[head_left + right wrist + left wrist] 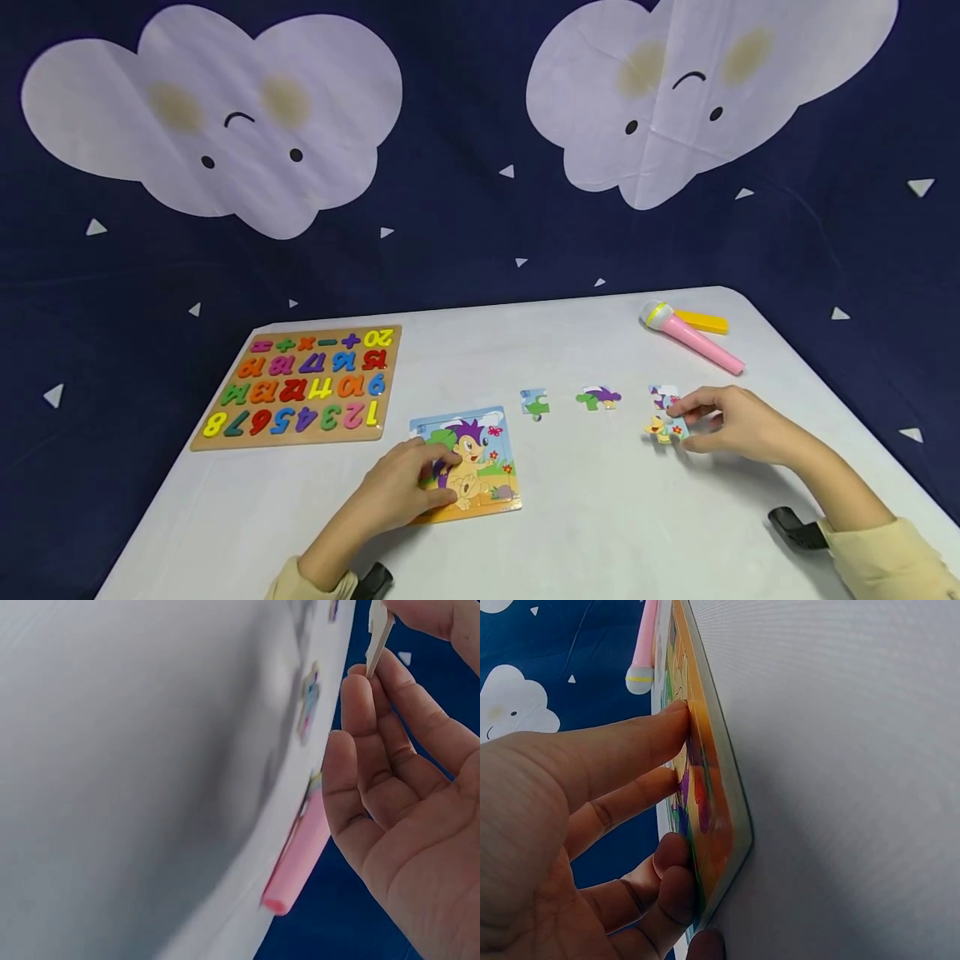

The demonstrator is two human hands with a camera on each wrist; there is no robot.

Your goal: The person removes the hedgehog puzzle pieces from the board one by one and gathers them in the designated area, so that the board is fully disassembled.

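The left hand (397, 487) rests on a hedgehog jigsaw puzzle (468, 433), its fingertips and thumb touching the picture. In the left wrist view the same puzzle (718, 832) lies edge-on beneath the spread fingers. Off to the right, the right hand (738, 425) pinches a loose puzzle piece (660, 431) printed with a yellow figure and a red flower. The right wrist view shows that held piece (379, 637) from its thin edge, raised off the table. Just behind it lies another puzzle piece (660, 393), partly hidden.
Two more pieces, a green one (536, 402) and a purple-green one (597, 397), lie between the hands. A wooden number board (296, 437) sits at the left. A pink toy microphone (701, 342) and a yellow block (702, 322) lie at the back right of the white table (585, 542).
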